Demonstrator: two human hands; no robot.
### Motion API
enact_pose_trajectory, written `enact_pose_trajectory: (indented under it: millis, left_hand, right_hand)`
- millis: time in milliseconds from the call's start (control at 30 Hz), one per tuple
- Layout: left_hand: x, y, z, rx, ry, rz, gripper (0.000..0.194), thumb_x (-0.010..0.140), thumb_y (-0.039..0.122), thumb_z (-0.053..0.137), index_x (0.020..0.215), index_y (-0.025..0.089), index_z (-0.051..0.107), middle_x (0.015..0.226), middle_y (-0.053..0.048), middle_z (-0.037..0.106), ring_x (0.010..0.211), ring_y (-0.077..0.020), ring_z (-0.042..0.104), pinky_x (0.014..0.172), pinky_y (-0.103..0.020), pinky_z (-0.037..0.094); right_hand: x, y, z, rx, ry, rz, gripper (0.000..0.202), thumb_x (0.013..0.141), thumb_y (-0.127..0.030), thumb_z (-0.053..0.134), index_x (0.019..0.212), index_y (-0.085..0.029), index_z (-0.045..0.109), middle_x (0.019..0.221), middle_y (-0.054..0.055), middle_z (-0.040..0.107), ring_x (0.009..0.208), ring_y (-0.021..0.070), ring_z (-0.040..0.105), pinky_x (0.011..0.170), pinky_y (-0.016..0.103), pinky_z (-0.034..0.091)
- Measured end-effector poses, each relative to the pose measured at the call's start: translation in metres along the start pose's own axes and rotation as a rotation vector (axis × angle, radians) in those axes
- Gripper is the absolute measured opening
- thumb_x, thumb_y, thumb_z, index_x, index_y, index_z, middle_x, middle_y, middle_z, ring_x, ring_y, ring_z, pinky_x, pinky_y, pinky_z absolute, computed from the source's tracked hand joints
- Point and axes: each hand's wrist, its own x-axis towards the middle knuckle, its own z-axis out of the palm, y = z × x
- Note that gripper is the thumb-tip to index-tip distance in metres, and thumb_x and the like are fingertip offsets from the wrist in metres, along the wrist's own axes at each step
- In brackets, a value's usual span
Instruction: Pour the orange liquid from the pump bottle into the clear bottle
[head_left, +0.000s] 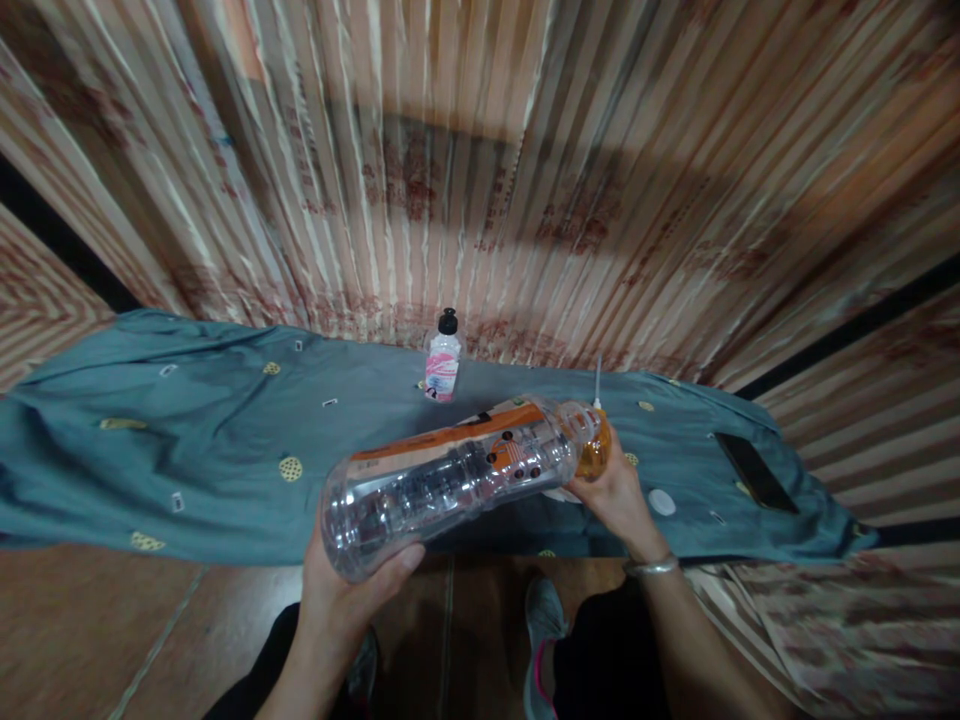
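A large clear plastic bottle (450,480) with an orange and cream label lies tilted across both hands, its base at the left and its narrow neck higher at the right. My left hand (352,580) grips the base, the thumb along its underside. At the neck end, my right hand (619,495) is closed round a small amber container (597,450), which touches or overlaps the neck; I cannot tell which. A thin grey stick (598,378) with a white foot rises just above the amber container. The large bottle looks empty of liquid.
A small bottle (442,370) with a black cap and pink-white label stands at the back of the cloth-covered table (225,430). A white round disc (661,501) and a dark phone (756,472) lie at the right. Striped, patterned curtain (450,180) hangs behind.
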Motion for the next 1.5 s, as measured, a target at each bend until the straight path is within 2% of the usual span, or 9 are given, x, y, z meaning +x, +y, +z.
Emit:
enact_pose_trajectory:
  millis: [100, 300, 467, 633, 767, 933, 1133, 1300, 1500]
  left_hand:
    - [-0.0023, -0.0002, -0.0002, 0.03, 0.019, -0.014, 0.067, 0.059, 0.052, 0.095, 0.108, 0.018, 0.066, 0.099, -0.007, 0.075, 0.092, -0.0289, 0.073, 0.088, -0.039, 0.058]
    - [-0.0032, 0.0023, 0.0017, 0.011, 0.034, -0.029, 0.075, 0.056, 0.052, 0.097, 0.113, 0.017, 0.064, 0.101, -0.008, 0.076, 0.094, -0.0279, 0.072, 0.087, -0.037, 0.058]
    - [-0.0004, 0.0045, 0.001, 0.012, 0.01, -0.014, 0.076, 0.055, 0.054, 0.096, 0.114, 0.018, 0.065, 0.107, -0.011, 0.076, 0.097, -0.0313, 0.073, 0.09, -0.042, 0.058]
    - [-0.0013, 0.005, -0.0007, 0.007, -0.004, -0.045, 0.068, 0.057, 0.048, 0.096, 0.108, 0.018, 0.065, 0.102, -0.008, 0.075, 0.096, -0.0307, 0.073, 0.09, -0.042, 0.06]
    - [-0.0032, 0.0059, 0.0011, -0.007, 0.031, -0.028, 0.066, 0.058, 0.049, 0.096, 0.108, 0.019, 0.065, 0.102, -0.007, 0.074, 0.097, -0.0299, 0.073, 0.092, -0.041, 0.058]
    - [-0.0027, 0.0069, 0.0021, -0.008, 0.005, -0.037, 0.068, 0.058, 0.048, 0.096, 0.11, 0.018, 0.065, 0.103, -0.009, 0.076, 0.093, -0.0291, 0.073, 0.087, -0.039, 0.059]
    - [-0.0038, 0.0069, 0.0032, -0.029, 0.037, -0.043, 0.073, 0.055, 0.048, 0.097, 0.113, 0.02, 0.063, 0.105, -0.007, 0.075, 0.097, -0.0283, 0.072, 0.089, -0.038, 0.058]
    - [-0.0019, 0.0041, 0.0007, 0.008, 0.007, -0.021, 0.07, 0.058, 0.05, 0.096, 0.112, 0.018, 0.064, 0.099, -0.007, 0.074, 0.091, -0.0279, 0.072, 0.085, -0.038, 0.058]
    - [-0.0011, 0.0004, 0.0, 0.006, 0.02, -0.013, 0.073, 0.057, 0.05, 0.096, 0.114, 0.018, 0.064, 0.102, -0.008, 0.075, 0.093, -0.028, 0.072, 0.088, -0.039, 0.057]
  right_hand:
    - [0.0003, 0.0016, 0.0004, 0.006, -0.002, 0.004, 0.102, 0.07, -0.058, 0.088, 0.153, -0.021, 0.043, 0.144, 0.017, 0.066, 0.134, 0.038, 0.064, 0.119, 0.059, 0.046]
    - [0.0003, 0.0035, 0.0007, 0.011, 0.001, 0.01, 0.102, 0.069, -0.057, 0.089, 0.154, -0.022, 0.043, 0.142, 0.016, 0.067, 0.136, 0.0385, 0.062, 0.12, 0.06, 0.045]
    - [0.0002, 0.0022, 0.0009, 0.006, 0.003, 0.009, 0.102, 0.069, -0.056, 0.089, 0.154, -0.022, 0.043, 0.145, 0.015, 0.066, 0.134, 0.0377, 0.064, 0.119, 0.058, 0.047]
    - [0.0, -0.0001, 0.0002, 0.0, -0.001, 0.022, 0.101, 0.069, -0.057, 0.088, 0.152, -0.021, 0.044, 0.145, 0.017, 0.066, 0.132, 0.0386, 0.065, 0.117, 0.059, 0.048]
    - [0.0, -0.0004, -0.0001, 0.004, -0.007, 0.022, 0.1, 0.07, -0.057, 0.088, 0.152, -0.02, 0.043, 0.145, 0.018, 0.066, 0.133, 0.0388, 0.064, 0.118, 0.06, 0.047]
    - [0.0001, 0.0013, 0.0003, -0.002, 0.0, 0.016, 0.1, 0.07, -0.054, 0.088, 0.153, -0.022, 0.042, 0.146, 0.017, 0.065, 0.134, 0.038, 0.063, 0.119, 0.06, 0.046]
    - [-0.0001, 0.001, -0.0003, -0.012, -0.002, -0.001, 0.099, 0.071, -0.053, 0.088, 0.153, -0.021, 0.042, 0.144, 0.017, 0.066, 0.134, 0.0376, 0.064, 0.119, 0.059, 0.045]
    - [-0.0007, -0.0002, 0.0005, 0.012, -0.007, 0.005, 0.099, 0.072, -0.057, 0.087, 0.153, -0.021, 0.042, 0.142, 0.016, 0.067, 0.134, 0.0373, 0.063, 0.119, 0.059, 0.046]
    - [-0.0005, -0.0006, 0.0003, 0.028, -0.014, 0.016, 0.101, 0.072, -0.058, 0.087, 0.155, -0.023, 0.041, 0.144, 0.015, 0.065, 0.136, 0.0369, 0.062, 0.119, 0.06, 0.046]
